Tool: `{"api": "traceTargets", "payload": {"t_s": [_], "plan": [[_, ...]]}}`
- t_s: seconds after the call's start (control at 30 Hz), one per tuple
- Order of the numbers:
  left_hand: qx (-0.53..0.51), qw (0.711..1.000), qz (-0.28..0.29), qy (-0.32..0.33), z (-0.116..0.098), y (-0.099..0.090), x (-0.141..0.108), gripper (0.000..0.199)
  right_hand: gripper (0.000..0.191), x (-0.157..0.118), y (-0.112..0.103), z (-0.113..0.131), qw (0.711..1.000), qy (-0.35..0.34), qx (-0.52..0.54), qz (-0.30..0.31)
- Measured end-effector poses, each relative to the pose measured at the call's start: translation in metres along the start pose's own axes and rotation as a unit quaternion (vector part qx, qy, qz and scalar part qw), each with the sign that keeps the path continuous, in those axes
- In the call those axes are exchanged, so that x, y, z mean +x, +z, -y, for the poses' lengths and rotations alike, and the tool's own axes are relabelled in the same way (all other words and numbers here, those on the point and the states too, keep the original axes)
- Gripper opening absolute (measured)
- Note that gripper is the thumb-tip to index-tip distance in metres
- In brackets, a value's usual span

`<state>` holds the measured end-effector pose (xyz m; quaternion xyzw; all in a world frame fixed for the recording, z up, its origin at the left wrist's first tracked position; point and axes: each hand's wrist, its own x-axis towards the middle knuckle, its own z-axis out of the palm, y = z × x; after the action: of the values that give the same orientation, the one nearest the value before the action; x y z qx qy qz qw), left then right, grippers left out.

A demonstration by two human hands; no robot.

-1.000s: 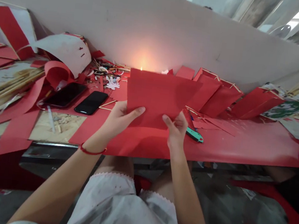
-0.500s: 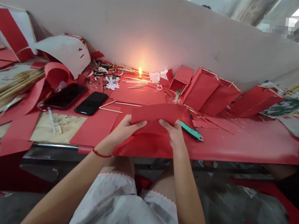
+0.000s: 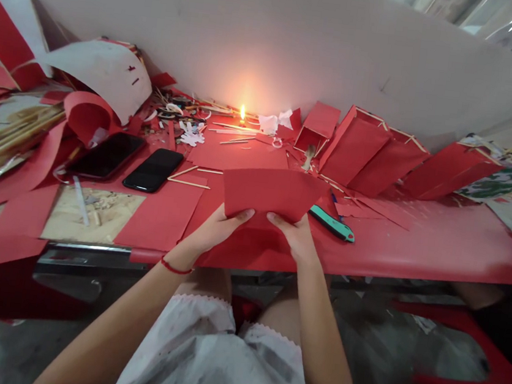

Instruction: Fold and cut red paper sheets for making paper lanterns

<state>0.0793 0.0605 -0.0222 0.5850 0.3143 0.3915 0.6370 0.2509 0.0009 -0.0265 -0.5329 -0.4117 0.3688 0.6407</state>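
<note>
Red paper, one sheet, is pinched by left hand and right hand, each grip closed; two phones nearby.

1. You're getting warm light from that little flame, glowing orange up the wall.
2. Your red table covering is catching hazy glare.
3. Your far-right edge is blurring, kinda stretching.

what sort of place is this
Probably a small craft workshop, judging by the stick-edged red boxes, the pile of sticks and the green cutter on the work surface.
</note>
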Motion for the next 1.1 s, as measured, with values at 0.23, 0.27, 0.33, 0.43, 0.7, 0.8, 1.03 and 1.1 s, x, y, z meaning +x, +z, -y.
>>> {"api": "traceTargets", "payload": {"t_s": [0.23, 0.27, 0.33, 0.43, 0.7, 0.8, 1.03, 1.1], "plan": [[-0.009, 0.999, -0.010, -0.046, -0.013, -0.013, -0.001, 0.047, 0.029, -0.001, -0.005, -0.005, 0.998, -0.027, -0.032, -0.038], [-0.015, 0.998, -0.015, -0.056, -0.016, -0.016, -0.003, 0.048, 0.026, -0.001, -0.006, -0.004, 0.996, -0.038, -0.048, -0.059], [-0.038, 0.995, -0.018, -0.090, -0.019, -0.021, -0.006, 0.048, 0.025, -0.004, -0.008, -0.002, 0.991, -0.051, -0.078, -0.096], [-0.078, 0.984, -0.033, -0.154, -0.021, -0.023, -0.009, 0.044, 0.025, -0.007, -0.009, 0.002, 0.985, -0.053, -0.122, -0.111], [0.332, 0.938, -0.077, -0.068, -0.018, -0.025, -0.012, 0.034, 0.016, -0.014, -0.016, 0.002, 0.960, -0.010, -0.274, -0.052], [0.477, 0.875, -0.073, -0.037, -0.018, -0.027, -0.017, 0.040, 0.013, -0.016, -0.017, 0.003, 0.929, 0.008, -0.369, -0.027], [0.667, 0.737, -0.072, 0.089, -0.009, -0.014, -0.022, 0.019, 0.014, -0.018, -0.016, 0.007, 0.881, 0.062, -0.469, 0.010], [0.622, 0.771, -0.001, 0.135, -0.001, -0.008, -0.020, 0.036, 0.013, -0.017, -0.015, 0.008, 0.873, 0.073, -0.483, 0.013]]}}
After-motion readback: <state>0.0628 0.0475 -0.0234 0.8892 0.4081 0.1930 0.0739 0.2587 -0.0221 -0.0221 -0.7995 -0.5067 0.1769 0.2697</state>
